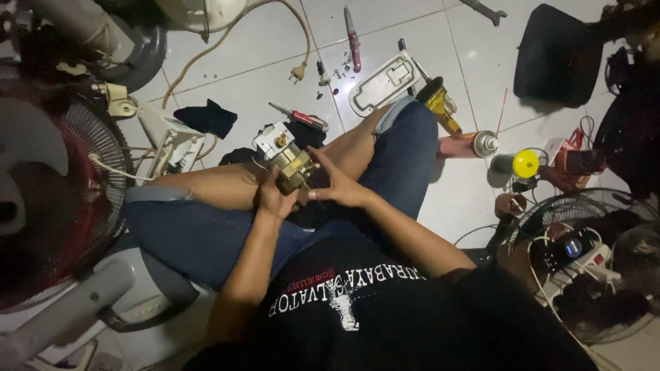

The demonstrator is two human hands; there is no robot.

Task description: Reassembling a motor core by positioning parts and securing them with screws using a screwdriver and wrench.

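While both hands [302, 192] grip it, boxy brass-toned fan motor [292, 165] gleams

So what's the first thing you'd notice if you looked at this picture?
Right in the middle, the left hand and right hand hold a small fan motor with brassy metal and a white part, above the person's crossed legs. On the far left stands a big fan with a red-lit grille. To the right, on the white tiled floor, a bright yellow cap sits beside a spray can.
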